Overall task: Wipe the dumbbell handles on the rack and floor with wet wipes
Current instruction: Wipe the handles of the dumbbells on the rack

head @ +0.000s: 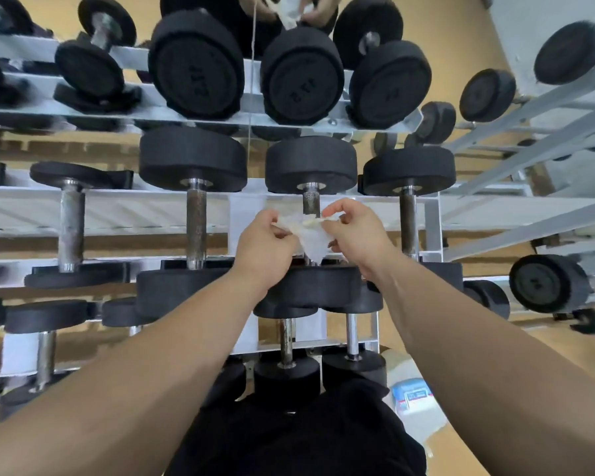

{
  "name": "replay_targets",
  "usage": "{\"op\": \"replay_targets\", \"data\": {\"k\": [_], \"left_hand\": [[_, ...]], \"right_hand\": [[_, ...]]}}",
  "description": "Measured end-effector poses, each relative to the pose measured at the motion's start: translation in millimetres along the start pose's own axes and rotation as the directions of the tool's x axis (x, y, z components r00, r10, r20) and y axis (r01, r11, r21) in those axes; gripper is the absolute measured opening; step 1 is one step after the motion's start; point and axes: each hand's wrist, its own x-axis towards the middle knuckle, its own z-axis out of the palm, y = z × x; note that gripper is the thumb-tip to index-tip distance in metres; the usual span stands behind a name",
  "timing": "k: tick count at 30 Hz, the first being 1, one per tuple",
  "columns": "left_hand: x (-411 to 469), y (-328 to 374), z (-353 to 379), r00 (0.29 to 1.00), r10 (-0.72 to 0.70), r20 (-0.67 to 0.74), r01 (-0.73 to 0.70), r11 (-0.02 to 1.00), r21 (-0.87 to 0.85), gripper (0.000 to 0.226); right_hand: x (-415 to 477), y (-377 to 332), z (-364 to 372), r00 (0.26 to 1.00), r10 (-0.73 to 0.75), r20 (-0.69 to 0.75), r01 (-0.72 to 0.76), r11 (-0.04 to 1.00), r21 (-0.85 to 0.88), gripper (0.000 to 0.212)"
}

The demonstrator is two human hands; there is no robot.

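Observation:
A crumpled white wet wipe (311, 237) is held between both hands above the middle shelf of the white dumbbell rack (117, 209). My left hand (265, 243) pinches its left edge and my right hand (352, 231) pinches its right edge. Just behind the wipe runs the rusty metal handle (311, 201) of a black dumbbell, its lower part hidden by the wipe. Neighbouring dumbbell handles lie to the left (196, 228) and right (408, 221).
More black dumbbells fill the upper shelf (196, 63) and the lower shelf (287, 341). A mirror at the top shows the reflected hands with the wipe (292, 10). A blue-and-white wipes pack (411, 395) lies on the floor at lower right. A second rack (529, 111) stands to the right.

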Motion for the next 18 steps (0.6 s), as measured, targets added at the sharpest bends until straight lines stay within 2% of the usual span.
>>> {"op": "replay_targets", "data": {"k": [2, 5, 9, 11, 13, 15, 17, 18], "left_hand": [[0, -3, 7, 0.999, 0.034, -0.031, -0.030, 0.991, 0.131, 0.022], [-1, -10, 23, 0.995, 0.079, -0.057, -0.063, 0.967, 0.246, 0.026], [-1, -29, 40, 0.991, 0.045, -0.129, 0.000, 0.943, 0.332, 0.019], [0, -36, 43, 0.988, 0.053, -0.146, -0.005, 0.952, 0.308, 0.012], [3, -37, 44, 0.984, 0.111, -0.139, -0.066, 0.952, 0.299, 0.011], [3, -36, 44, 0.976, 0.178, -0.123, -0.129, 0.936, 0.328, 0.016], [1, -36, 43, 0.968, 0.220, -0.124, -0.165, 0.923, 0.346, 0.017], [1, -37, 44, 0.965, 0.228, -0.126, -0.171, 0.919, 0.355, 0.018]], "right_hand": [[12, 4, -2, 0.998, -0.043, -0.053, 0.040, 0.998, -0.057, 0.016], [28, 9, -1, 0.993, -0.116, -0.007, 0.114, 0.986, -0.121, 0.018], [53, 20, 0, 0.987, -0.160, 0.032, 0.163, 0.977, -0.137, 0.011], [62, 30, 0, 0.986, -0.166, 0.024, 0.167, 0.964, -0.207, 0.013], [63, 37, 0, 0.974, -0.227, -0.009, 0.209, 0.912, -0.354, 0.027], [55, 39, -1, 0.954, -0.298, -0.027, 0.262, 0.877, -0.403, 0.033], [45, 41, -1, 0.911, -0.412, 0.025, 0.384, 0.823, -0.419, 0.032], [41, 40, -1, 0.872, -0.480, 0.094, 0.466, 0.755, -0.461, 0.033]]}}
